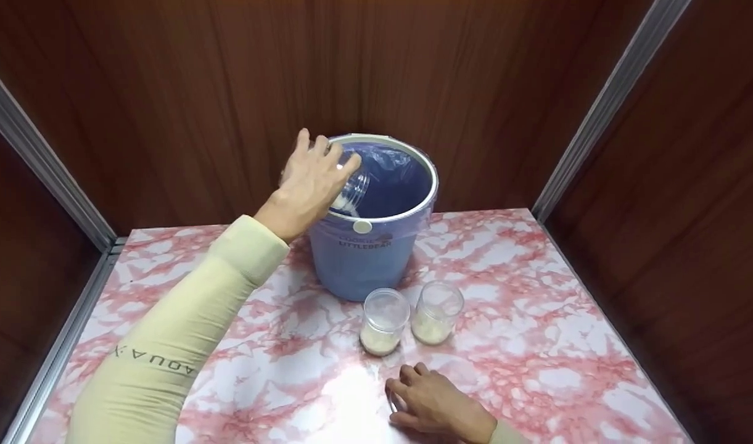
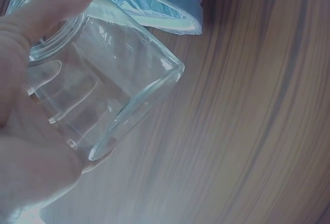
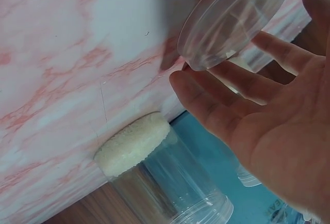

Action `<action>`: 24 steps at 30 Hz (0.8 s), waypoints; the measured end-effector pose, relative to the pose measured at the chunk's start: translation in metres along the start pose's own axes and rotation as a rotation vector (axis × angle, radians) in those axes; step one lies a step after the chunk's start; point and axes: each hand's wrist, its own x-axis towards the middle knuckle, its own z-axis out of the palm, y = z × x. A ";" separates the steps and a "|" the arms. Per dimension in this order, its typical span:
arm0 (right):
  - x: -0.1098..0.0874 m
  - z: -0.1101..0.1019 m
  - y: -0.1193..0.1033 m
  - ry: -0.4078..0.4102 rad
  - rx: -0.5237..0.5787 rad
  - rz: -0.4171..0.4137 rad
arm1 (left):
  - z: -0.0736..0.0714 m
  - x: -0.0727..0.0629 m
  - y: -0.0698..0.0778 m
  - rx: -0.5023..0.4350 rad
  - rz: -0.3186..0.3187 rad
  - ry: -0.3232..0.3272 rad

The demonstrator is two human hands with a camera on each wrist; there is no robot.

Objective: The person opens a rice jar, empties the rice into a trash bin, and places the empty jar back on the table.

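Note:
My left hand (image 1: 314,172) grips a clear jar (image 2: 129,69) tipped over the left side of a blue bin (image 1: 361,271). The jar's mouth points into the bin, and some white grains (image 1: 345,205) show near it in the head view. Low on the table, my right hand (image 1: 435,398) holds a clear round lid (image 3: 232,25) on edge by its rim, between fingers and thumb. Two clear jars stand upright ahead of that hand: a left jar (image 1: 381,327) and a right jar (image 1: 436,314). Each has a layer of rice-like white grains at its bottom.
A clear plastic bag (image 1: 391,157) lines the bin and folds over its white rim. Pink-and-white marbled covering lies on the table (image 1: 518,271). Dark wood-look panels (image 1: 475,74) with metal corner strips (image 1: 610,105) enclose the back and sides.

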 end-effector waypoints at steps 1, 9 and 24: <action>0.000 0.000 0.000 0.002 -0.004 -0.003 | 0.000 0.000 0.000 0.007 0.001 -0.003; -0.002 0.003 0.000 0.019 0.000 -0.006 | 0.001 0.004 0.005 0.046 0.020 -0.019; -0.003 0.002 -0.001 0.001 -0.027 0.006 | -0.003 0.011 0.012 0.196 0.058 -0.071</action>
